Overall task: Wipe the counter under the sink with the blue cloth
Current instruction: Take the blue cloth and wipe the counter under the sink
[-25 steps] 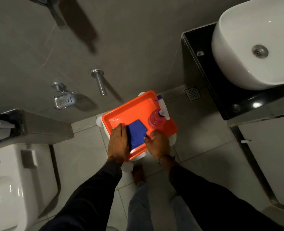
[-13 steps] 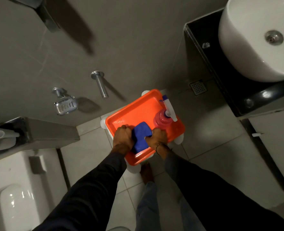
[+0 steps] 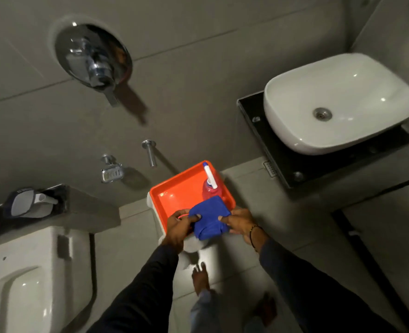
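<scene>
Black stone counter [image 3: 285, 150] under the sink [image 3: 338, 102] is where I'm headed, off to my right and well apart from my hands, and nothing's been wiped yet as far as I can judge. Biggest worry first: that slab looks glossy and the room is dim, so I could easily miss the strip tucked under the basin's overhang and call it done.

Next, the orange tray [image 3: 186, 191] sits on a white stool, with a spray bottle [image 3: 209, 183] standing upright at its far edge, just beside the cloth. If I yank the cloth sideways I could clip the bottle and tip it (or shove the whole tray off its perch, it doesn't look that stable).

Smallest thing: the blue cloth [image 3: 209, 219] itself. I've got it bunched over the tray's near corner, left hand [image 3: 178, 227] pinching its left edge, right hand [image 3: 239, 223] closed on the right edge. It's still folded thick, so a loose pinch could drop it on the floor, and I'm barefoot on tile.
</scene>
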A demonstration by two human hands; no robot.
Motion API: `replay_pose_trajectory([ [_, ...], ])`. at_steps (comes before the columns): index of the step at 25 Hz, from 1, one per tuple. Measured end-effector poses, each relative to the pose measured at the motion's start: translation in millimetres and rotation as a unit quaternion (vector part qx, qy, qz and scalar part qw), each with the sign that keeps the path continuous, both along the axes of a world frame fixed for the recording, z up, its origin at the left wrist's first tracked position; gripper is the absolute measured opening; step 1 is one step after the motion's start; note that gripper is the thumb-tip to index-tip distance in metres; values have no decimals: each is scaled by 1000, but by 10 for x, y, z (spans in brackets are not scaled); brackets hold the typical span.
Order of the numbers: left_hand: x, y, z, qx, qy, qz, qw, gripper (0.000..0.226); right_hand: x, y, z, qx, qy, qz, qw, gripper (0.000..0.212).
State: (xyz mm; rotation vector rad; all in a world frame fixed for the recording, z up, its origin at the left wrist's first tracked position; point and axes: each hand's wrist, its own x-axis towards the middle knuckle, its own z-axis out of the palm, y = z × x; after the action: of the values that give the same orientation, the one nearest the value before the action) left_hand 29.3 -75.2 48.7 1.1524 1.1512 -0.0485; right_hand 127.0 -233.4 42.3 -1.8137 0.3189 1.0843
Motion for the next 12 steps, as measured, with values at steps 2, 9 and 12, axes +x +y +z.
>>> replay_pose_trajectory([
  [2, 88, -498, 112, -53, -33, 16, 998, 25, 128, -501, 226, 19, 33, -26, 999, 10],
  [9, 1363, -1904, 386, -80, -107, -26, 991, 40, 1216, -1942, 579, -19, -48, -147, 988, 17],
  [12, 1845, -2020, 277, -59, -95, -37, 993, 29, 1622, -2026, 418, -37, -65, -173, 982, 9],
])
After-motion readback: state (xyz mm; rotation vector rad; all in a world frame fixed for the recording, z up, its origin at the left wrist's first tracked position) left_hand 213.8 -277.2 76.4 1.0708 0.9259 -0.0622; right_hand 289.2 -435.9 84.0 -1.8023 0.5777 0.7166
